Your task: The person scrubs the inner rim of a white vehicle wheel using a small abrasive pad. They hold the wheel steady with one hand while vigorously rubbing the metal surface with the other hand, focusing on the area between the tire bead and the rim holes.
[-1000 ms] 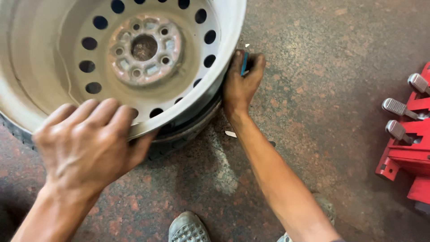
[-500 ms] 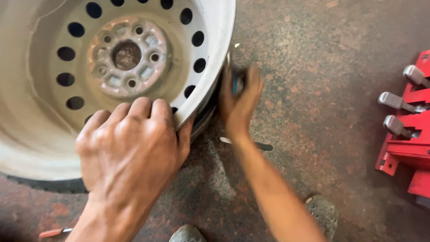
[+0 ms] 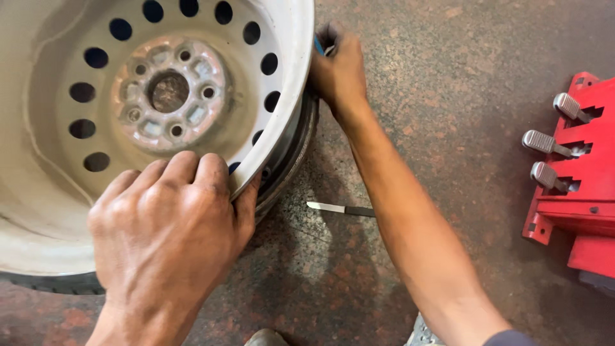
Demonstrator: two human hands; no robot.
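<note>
Wheel rim [image 3: 128, 96] between hands: left [image 3: 170, 234], right [image 3: 338, 70].

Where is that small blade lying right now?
In the head view, the small blade lies on the floor, between the wheel rim and the person's right forearm.

L hand [image 3: 170, 240] has slid right along the near edge of the steel wheel rim [image 3: 291, 77]: 1 s ago it lay flat on the lower-left lip, now it sits further right w/ fingers [image 3: 192, 173] curled over the lip, thumb side by the tyre [image 3: 291, 160]. R hand [image 3: 339, 70] has moved up the rim's right edge and now sits near the top of view, the blue-handled tool [image 3: 318, 46] mostly hidden behind it. Rim looks shifted right and down in view, hub [image 3: 170, 93] lower. Small flat blade [image 3: 339, 208] on the floor now shows clear of the forearm; half-covered before.
</note>
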